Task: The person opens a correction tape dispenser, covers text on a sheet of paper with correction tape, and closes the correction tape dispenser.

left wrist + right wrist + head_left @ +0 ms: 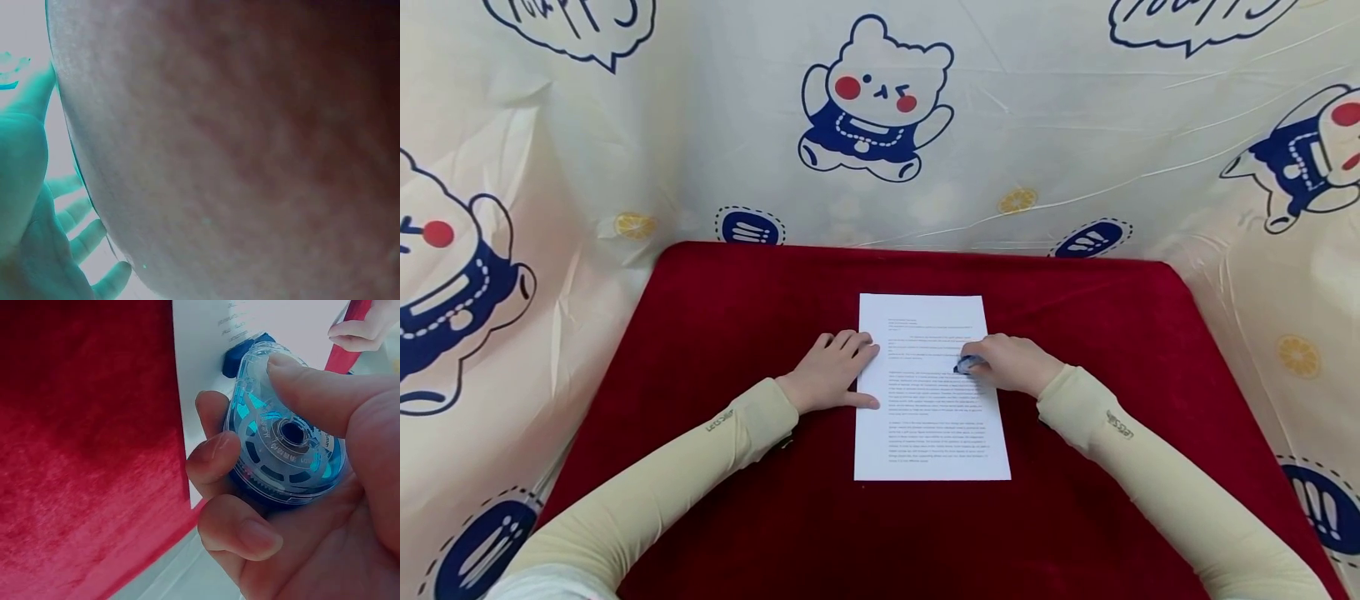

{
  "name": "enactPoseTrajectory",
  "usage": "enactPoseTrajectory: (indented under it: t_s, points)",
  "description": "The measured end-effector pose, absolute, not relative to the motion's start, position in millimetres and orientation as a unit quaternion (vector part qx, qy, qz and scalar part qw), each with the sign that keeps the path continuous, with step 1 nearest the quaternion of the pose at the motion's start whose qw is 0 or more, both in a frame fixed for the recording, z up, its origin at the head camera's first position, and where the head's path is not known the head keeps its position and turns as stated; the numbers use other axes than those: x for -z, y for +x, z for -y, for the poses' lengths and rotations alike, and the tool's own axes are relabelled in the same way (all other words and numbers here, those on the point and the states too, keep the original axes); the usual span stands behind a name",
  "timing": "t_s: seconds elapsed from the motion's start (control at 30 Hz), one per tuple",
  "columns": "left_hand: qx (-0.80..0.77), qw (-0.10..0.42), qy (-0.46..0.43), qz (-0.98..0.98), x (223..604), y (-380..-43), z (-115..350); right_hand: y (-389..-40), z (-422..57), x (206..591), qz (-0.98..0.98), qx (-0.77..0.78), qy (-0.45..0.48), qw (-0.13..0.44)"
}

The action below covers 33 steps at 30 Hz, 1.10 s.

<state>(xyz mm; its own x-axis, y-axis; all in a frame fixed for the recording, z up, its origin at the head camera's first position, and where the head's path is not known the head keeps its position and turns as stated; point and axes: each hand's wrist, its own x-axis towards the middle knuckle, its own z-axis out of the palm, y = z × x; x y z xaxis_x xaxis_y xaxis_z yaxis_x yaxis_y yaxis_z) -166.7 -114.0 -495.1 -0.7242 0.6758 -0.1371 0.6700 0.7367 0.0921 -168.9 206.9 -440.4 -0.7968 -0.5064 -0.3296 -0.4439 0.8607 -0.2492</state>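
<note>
A sheet of printed paper (925, 450) lies on the red cloth, its lines of text facing up. My right hand (1018, 364) grips a correction tape dispenser (284, 440) with a clear blue casing and a round reel inside; the thumb presses on its near face and the fingers curl round its far side. In the head view the dispenser's tip is over the text, right of the sheet's middle. With fingers and thumb spread, my left hand (831, 372) rests at the sheet's left edge, fingertips on the paper. The left wrist view shows that hand (44, 231) tinted green.
A red velvet cloth (737, 300) covers the table on all sides of the sheet. Behind and beside it hangs a pale curtain (1037, 100) printed with cartoon bears. A blurred surface fills most of the left wrist view.
</note>
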Motion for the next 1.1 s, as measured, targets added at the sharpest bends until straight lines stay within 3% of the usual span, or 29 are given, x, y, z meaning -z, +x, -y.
enactPoseTrajectory:
  t_s: [1.1]
  points:
    - [-0.017, 0.091, 0.364, -0.927, 493, -165, 114, -162, -236, 440, -0.956, 0.061, -0.232, 0.168]
